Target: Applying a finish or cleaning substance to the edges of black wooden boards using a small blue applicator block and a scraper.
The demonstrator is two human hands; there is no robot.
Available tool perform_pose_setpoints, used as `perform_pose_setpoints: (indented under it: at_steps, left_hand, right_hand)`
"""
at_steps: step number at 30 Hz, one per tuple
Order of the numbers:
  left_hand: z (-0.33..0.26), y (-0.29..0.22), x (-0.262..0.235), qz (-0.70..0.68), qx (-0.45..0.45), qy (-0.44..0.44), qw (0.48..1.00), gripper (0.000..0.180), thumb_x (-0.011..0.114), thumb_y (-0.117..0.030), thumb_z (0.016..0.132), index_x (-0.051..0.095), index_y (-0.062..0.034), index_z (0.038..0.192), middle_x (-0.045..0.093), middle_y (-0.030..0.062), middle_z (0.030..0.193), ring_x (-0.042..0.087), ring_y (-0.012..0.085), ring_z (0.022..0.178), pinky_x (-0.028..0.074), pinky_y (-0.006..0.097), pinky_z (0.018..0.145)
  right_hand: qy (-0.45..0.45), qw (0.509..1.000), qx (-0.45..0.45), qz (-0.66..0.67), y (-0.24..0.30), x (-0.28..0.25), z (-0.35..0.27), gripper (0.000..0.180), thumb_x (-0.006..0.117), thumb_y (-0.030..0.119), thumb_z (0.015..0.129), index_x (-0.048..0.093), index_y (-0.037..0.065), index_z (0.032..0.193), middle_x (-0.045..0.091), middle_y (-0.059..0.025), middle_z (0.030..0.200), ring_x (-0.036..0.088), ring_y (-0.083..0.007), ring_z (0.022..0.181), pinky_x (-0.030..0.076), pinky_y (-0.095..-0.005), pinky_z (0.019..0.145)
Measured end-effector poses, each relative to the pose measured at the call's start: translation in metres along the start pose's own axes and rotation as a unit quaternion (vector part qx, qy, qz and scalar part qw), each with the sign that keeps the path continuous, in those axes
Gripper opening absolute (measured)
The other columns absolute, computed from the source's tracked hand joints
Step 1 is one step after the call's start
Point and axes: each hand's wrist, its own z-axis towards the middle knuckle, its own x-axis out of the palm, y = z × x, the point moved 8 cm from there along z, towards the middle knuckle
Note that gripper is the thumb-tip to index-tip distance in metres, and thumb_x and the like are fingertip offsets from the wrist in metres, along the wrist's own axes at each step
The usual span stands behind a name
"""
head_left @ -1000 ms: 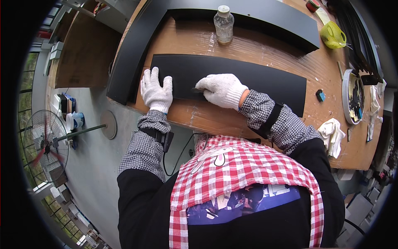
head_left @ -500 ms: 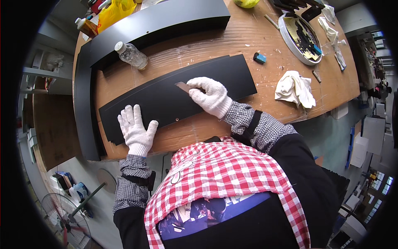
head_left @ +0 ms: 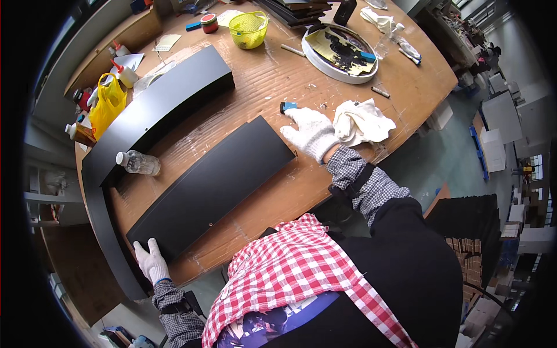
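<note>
Two gloved hands are at the bench (head_left: 261, 81). The left hand (head_left: 152, 261) has its thumb and fingers spread, resting on the near left end of one black panel (head_left: 212, 188), which runs from there forward and rightward, its far end just left of the right hand. The right hand (head_left: 311, 132) is half spread, thumb apart from fingers, its fingertips at one small blue-and-black block (head_left: 288, 107); whether they touch it cannot be told.

Just right of that hand lies one crumpled white cloth (head_left: 362, 123). Beyond the hand is one round white tray (head_left: 342, 75) holding a yellow sheet (head_left: 325, 46) smeared with black and, on its right side, one blue piece (head_left: 367, 57). Farther ahead and left of the right hand stands one yellow-green basket (head_left: 248, 29); its contents are too dim to name. One red jar (head_left: 209, 23) is farther left.

Ahead of the left hand are one clear bottle (head_left: 141, 163) with a white cap, contents unclear, and one black frame (head_left: 168, 101). Beyond the frame are one yellow bag (head_left: 109, 104) and two red-tipped bottles (head_left: 123, 73).
</note>
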Motion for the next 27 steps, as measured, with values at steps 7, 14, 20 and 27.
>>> perform_pose_setpoints:
  at_steps: [7, 14, 20, 27]
  left_hand:
    - [0.021, 0.012, 0.01, -0.206, -0.084, 0.063, 0.973, 0.079, 0.065, -0.044, 0.09, 0.039, 0.0021, 0.148, 0.045, 0.0234, 0.148, 0.046, 0.0347, 0.136, 0.036, 0.039, 0.112]
    - [0.029, 0.05, -0.008, -0.556, -0.139, 0.009, 0.819, 0.063, 0.066, -0.044, 0.092, 0.054, -0.0029, 0.138, 0.057, 0.0121, 0.136, 0.052, 0.0264, 0.127, 0.038, 0.037, 0.109]
    - [0.005, 0.065, -0.019, -0.817, -0.177, -0.071, 0.544, 0.043, 0.053, -0.049, 0.099, 0.069, -0.009, 0.105, 0.069, 0.0061, 0.102, 0.064, 0.022, 0.099, 0.05, 0.04, 0.094]
    - [-0.023, 0.098, 0.014, -0.71, -0.146, -0.079, 0.685, 0.03, 0.06, -0.021, 0.099, 0.065, -0.0014, 0.121, 0.068, 0.0093, 0.118, 0.063, 0.0181, 0.11, 0.049, 0.031, 0.1]
  right_hand:
    - [0.204, 0.97, 0.083, 0.1, 0.023, 0.051, 0.013, 0.065, 0.05, 0.052, 0.087, 0.057, 0.008, 0.134, 0.059, -0.0204, 0.135, 0.055, -0.0371, 0.125, 0.041, -0.0434, 0.106]
    - [0.055, 0.97, 0.016, 0.234, 0.025, 0.002, 0.019, 0.048, 0.07, 0.029, 0.085, 0.059, 0.009, 0.127, 0.069, -0.0158, 0.112, 0.066, -0.0294, 0.105, 0.05, -0.038, 0.092]
    - [-0.106, 0.894, -0.094, 0.426, 0.015, 0.023, 0.005, 0.046, 0.074, -0.002, 0.08, 0.057, 0.005, 0.123, 0.066, -0.0082, 0.108, 0.065, -0.0188, 0.098, 0.054, -0.0308, 0.087]
    - [-0.123, 0.955, -0.149, 0.226, 0.011, 0.046, -0.039, 0.049, 0.063, 0.0, 0.088, 0.055, 0.006, 0.136, 0.064, -0.0174, 0.122, 0.064, -0.0296, 0.113, 0.05, -0.0356, 0.099]
